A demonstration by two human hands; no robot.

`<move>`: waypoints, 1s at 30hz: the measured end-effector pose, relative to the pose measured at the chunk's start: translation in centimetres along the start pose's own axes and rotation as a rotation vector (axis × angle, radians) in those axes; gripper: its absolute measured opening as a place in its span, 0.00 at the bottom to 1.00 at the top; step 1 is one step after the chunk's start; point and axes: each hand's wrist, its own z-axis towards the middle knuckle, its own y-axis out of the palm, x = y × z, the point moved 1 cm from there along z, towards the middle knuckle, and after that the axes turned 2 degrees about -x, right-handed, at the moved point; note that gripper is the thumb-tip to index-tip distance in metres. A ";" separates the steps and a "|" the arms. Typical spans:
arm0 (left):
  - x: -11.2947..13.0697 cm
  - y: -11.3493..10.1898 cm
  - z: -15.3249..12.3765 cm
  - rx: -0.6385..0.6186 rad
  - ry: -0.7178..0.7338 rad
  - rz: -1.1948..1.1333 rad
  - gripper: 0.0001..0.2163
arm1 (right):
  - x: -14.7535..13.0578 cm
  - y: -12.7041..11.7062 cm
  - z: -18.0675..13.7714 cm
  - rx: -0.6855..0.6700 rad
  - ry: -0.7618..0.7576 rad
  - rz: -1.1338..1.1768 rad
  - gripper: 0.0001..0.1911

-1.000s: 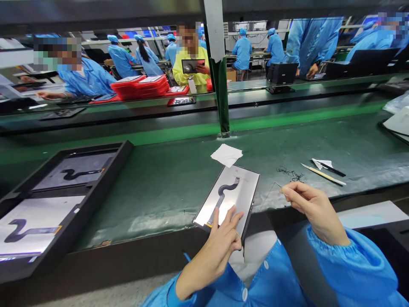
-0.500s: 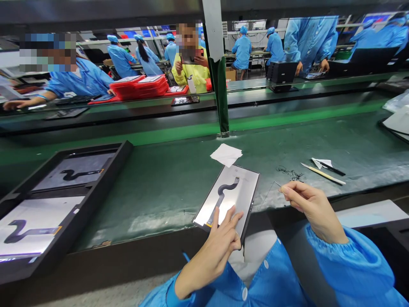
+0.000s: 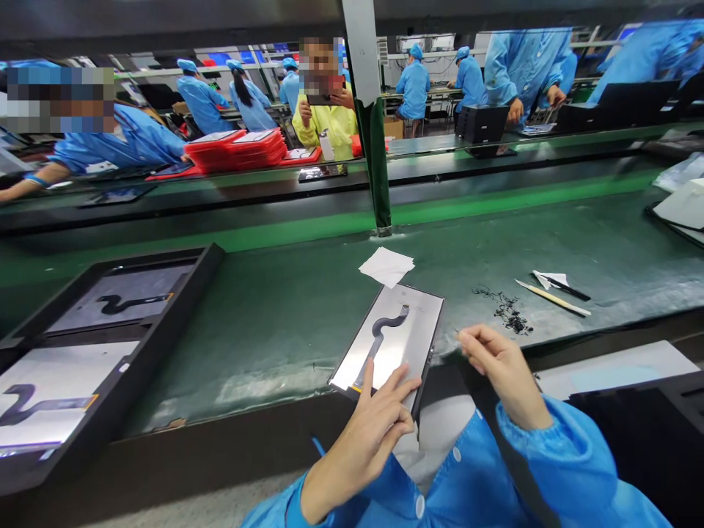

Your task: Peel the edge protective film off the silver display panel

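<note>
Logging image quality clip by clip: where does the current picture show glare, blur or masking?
Head view: glare whitens parts of the panel under the left hand; head view: pale sheen streaks the green bench near its front edge; head view: a thin thing in the right hand is too blurred to identify; head view: pixel blocks mask part of the person in yellow.

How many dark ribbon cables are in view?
3: one cable on the panel under the left hand, a far cable and a near cable in the black tray. More may be hidden.
</note>
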 end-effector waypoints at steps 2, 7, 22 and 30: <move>0.2 0.2 -0.3 0.068 0.027 0.030 0.09 | 1.1 1.5 -0.6 0.002 -0.066 -0.059 0.19; 1.3 0.8 -0.6 0.316 0.032 0.105 0.11 | 2.5 4.4 -1.4 0.038 -0.214 -0.190 0.12; 1.8 2.8 -0.8 0.344 -0.164 0.066 0.10 | 3.0 5.7 -1.3 0.124 -0.411 -0.432 0.16; 1.4 3.0 -1.3 0.370 -0.212 0.025 0.09 | 3.1 5.8 -1.3 0.119 -0.420 -0.451 0.16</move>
